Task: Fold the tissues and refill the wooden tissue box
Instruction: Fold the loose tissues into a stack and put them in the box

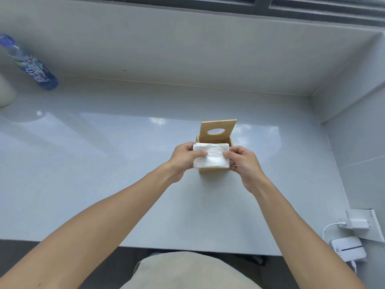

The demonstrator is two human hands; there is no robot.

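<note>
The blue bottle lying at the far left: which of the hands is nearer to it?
Left. The left hand grips the tissue stack's left edge, on the blue bottle's side; the right hand grips the opposite edge, farther away.

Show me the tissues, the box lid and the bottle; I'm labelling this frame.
tissues (211, 156), head view, middle of the white stack
lid (217, 130), head view, wood beside the oval slot
bottle (34, 68), head view, its label

Both bare forearms reach forward and converge — left hand (183, 158) and right hand (241, 161) facing each other, fingers pinched closed, thumbs seemingly on top.
</note>
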